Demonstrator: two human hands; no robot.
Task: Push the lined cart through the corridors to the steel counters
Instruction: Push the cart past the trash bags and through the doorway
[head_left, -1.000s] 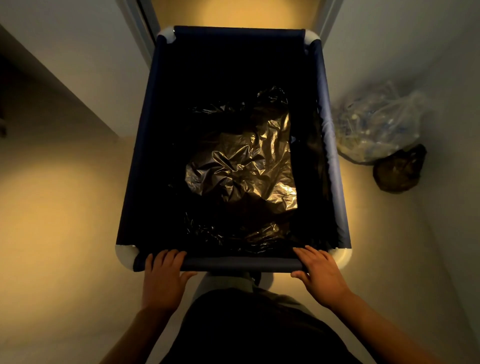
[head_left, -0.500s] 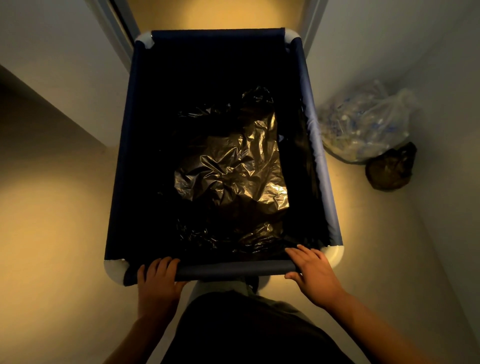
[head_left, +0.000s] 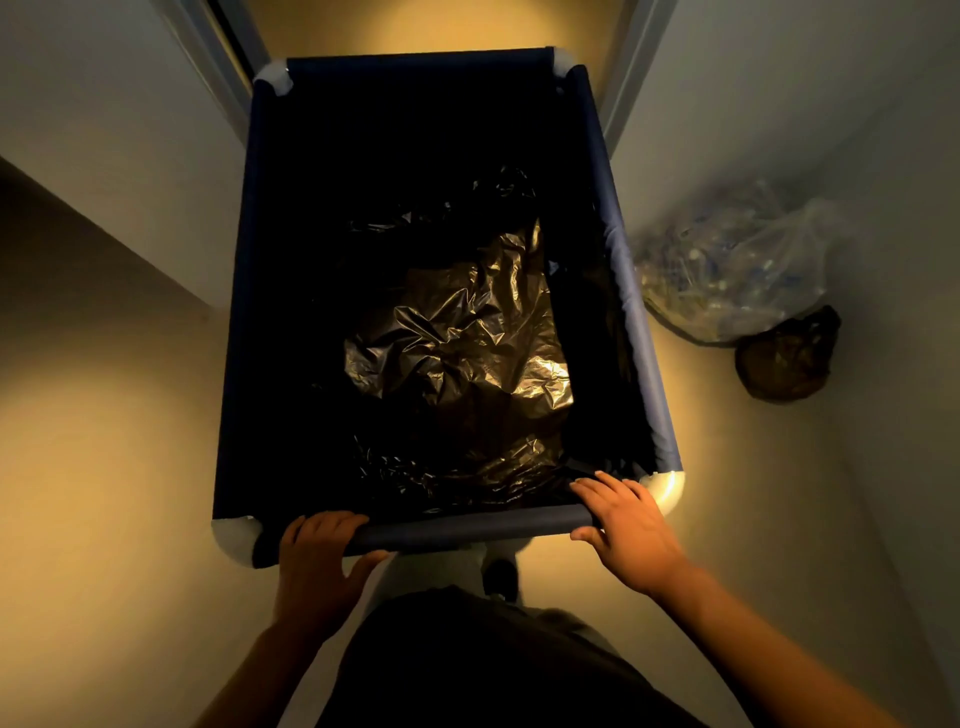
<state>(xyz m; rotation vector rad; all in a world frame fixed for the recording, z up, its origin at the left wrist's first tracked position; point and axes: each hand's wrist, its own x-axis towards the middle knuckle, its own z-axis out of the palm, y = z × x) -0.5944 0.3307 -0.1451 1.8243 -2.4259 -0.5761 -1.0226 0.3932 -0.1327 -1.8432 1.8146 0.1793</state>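
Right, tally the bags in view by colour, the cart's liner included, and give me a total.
Black: 1, the crumpled liner inside the cart.
Clear: 1, the clear bag on the floor right of the cart, against the wall.
Dark brown: 1, the small bag in front of the clear one.
Total: 3 bags.

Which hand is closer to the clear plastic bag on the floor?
The right hand, resting on the cart's near rail at its right corner, the side where the clear plastic bag lies. The left hand grips the rail's opposite end.
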